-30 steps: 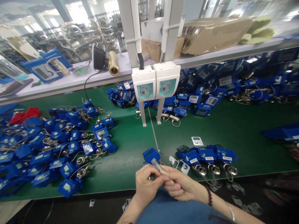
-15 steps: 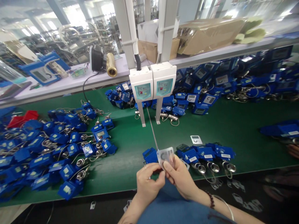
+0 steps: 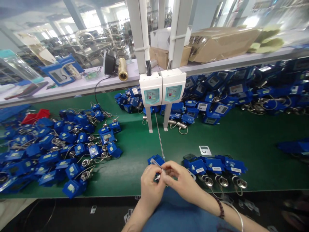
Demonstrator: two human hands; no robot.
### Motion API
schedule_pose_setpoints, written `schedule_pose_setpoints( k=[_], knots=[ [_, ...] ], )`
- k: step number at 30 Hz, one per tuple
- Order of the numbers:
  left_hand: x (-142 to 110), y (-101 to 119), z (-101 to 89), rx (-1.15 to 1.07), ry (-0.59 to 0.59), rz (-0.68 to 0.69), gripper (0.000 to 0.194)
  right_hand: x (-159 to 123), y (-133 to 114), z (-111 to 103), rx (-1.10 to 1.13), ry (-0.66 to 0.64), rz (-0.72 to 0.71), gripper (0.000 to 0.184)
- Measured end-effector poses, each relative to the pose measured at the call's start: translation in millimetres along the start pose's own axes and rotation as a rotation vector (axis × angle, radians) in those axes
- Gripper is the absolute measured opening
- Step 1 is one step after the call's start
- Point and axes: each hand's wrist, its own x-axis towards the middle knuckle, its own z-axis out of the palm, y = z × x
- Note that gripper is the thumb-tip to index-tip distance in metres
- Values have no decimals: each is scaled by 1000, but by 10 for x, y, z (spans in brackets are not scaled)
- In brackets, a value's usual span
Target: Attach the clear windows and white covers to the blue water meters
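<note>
Both my hands meet at the front edge of the green mat (image 3: pixel 135 151). My left hand (image 3: pixel 151 188) and my right hand (image 3: pixel 182 183) are closed together in a pinch on a small blue device (image 3: pixel 156 160) and a thin clear label film (image 3: pixel 160 169) pressed against it. The film lies edge-on between my fingertips and is partly hidden by them. A thin metal rod (image 3: pixel 159 137) runs down from the white fixture to just beyond my hands. Three blue devices with metal fittings (image 3: pixel 214 166) lie in a row to the right of my right hand.
A large heap of blue devices with cables (image 3: pixel 55 148) covers the left of the mat. More blue devices (image 3: pixel 229 90) are piled at the back under the shelf. Two white control boxes on legs (image 3: pixel 161 91) stand at the centre. A loose white label (image 3: pixel 204 150) lies on the mat.
The clear film, held up flat half a second ago, has come down onto the blue device. Both hands have closed in over it. The view has shifted slightly.
</note>
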Motion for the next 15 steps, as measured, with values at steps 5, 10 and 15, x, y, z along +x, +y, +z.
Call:
schedule_pose_setpoints(
  k=[5, 10, 15],
  knots=[
    [-105, 161, 76, -66, 12, -87, 19, 1, 4, -75, 218, 37, 193, 46],
    [-267, 217, 181, -174, 35, -223, 16, 22, 98, -149, 663, 59, 479, 41],
    [-539, 180, 228, -326, 127, -476, 18, 24, 295, -159, 669, -4, 612, 40]
  ],
)
